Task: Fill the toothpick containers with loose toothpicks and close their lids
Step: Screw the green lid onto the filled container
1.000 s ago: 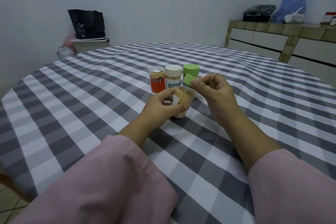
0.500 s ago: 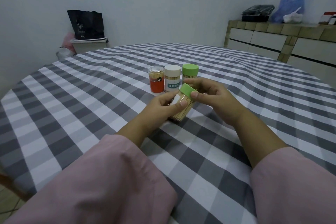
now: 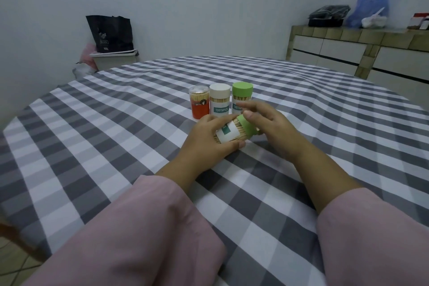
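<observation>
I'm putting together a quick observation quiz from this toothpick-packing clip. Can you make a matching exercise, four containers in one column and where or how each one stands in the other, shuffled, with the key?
Things:
1. orange-label container
2. white-lid container
3. green-lid standing container
4. tilted container

Places or states:
A. middle of the standing row
B. held between the left hand and the right hand, green lid on
C. left end of the row, clear lid
D. right end of the row, partly behind the right hand's fingers

Pairs: 1-C, 2-A, 3-D, 4-B
</observation>
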